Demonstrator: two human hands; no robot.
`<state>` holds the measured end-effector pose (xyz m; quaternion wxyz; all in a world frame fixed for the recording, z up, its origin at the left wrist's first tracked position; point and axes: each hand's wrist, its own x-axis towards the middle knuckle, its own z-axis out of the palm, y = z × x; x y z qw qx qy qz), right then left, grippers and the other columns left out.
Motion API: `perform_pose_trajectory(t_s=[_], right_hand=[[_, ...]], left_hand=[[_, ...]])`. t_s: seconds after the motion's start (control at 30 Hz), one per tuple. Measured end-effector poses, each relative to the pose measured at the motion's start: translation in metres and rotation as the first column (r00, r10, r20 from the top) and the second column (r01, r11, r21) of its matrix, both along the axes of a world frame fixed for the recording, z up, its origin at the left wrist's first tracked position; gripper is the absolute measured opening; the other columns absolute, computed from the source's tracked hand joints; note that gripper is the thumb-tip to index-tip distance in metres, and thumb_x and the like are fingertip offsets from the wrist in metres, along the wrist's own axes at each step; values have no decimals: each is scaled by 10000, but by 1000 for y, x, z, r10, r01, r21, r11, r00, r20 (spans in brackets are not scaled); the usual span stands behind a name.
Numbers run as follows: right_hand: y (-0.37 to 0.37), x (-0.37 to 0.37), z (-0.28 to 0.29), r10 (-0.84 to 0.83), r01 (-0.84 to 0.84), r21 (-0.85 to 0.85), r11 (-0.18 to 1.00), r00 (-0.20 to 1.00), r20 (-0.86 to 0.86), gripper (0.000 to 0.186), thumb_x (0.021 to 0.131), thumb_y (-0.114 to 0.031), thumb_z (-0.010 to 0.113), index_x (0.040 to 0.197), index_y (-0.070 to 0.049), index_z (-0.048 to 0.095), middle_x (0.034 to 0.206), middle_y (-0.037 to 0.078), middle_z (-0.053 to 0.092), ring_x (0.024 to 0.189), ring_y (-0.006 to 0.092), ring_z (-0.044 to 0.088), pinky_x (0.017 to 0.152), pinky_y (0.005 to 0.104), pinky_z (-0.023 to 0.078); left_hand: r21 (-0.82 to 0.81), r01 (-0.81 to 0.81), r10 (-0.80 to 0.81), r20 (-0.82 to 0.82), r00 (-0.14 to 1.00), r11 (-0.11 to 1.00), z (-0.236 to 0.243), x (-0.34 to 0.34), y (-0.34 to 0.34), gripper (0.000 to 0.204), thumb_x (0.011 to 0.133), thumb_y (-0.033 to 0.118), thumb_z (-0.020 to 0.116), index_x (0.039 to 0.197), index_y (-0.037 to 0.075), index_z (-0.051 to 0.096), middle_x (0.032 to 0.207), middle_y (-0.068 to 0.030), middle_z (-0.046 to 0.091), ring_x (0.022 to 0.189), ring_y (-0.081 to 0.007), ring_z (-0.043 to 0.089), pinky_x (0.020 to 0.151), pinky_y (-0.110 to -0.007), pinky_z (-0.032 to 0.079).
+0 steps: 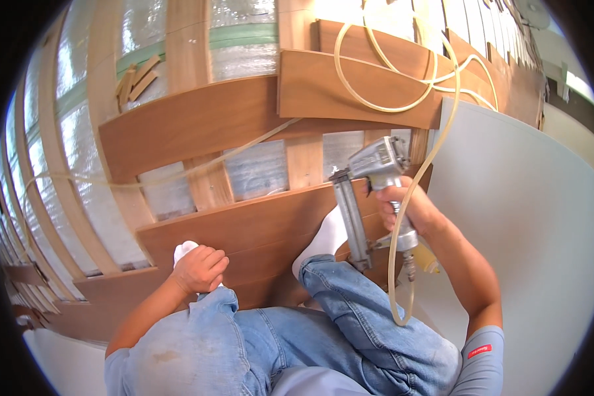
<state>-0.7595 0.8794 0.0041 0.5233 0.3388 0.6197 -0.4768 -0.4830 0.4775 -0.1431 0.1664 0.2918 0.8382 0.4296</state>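
Firstly, one metallic nail gun (379,160), held by its handle in the right grip (402,203), the fingers wrapped round it; position: over the brown floorboards (244,231), near the right knee, its long magazine (353,221) slanting downward on the left side. One cream air hose (392,277), joined at the handle's lower end, looping beneath it and rising to loose coils at upper right. One left grip (203,269), curled in beside the left leg, near a white sock (185,249); whether anything is inside cannot be told.

Loose stock: one long brown plank (191,125), lying across pale wooden battens (188,39); one shorter plank (350,82), overlapping its right end. Several small wood offcuts (138,79), grouped at upper left. Silvery sheeting (261,171), showing between battens. One pale grey panel (528,198), at right.
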Motion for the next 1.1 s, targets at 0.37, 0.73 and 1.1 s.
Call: perform_pose_trajectory(t_s=[0.37,0.73,1.1], right_hand=[[-66,22,-24,178,-177,-16,984,983,44,129,867,-128,633,860,0,622,622,70,564,514,176,582,462,349,498],[-93,19,-17,379,-385,101,917,922,78,165,882,-142,663,862,22,647,583,41,538,475,155,549,453,351,495],[-76,16,-18,337,-342,167,925,940,60,152,882,-102,677,792,6,620,589,39,565,481,133,546,447,291,434]], left_hand=[[36,-12,14,-59,998,999,-1,3,-5,353,684,152,760,1004,50,652,978,-83,608,853,-256,597,771,-374,516],[37,-10,10,-23,1000,999,-2,5,-3,333,670,89,726,996,42,675,1003,-96,646,851,-269,616,750,-390,526],[51,-25,27,-41,999,998,2,-1,-1,286,684,117,746,944,56,645,933,-82,603,816,-258,588,728,-382,509]])
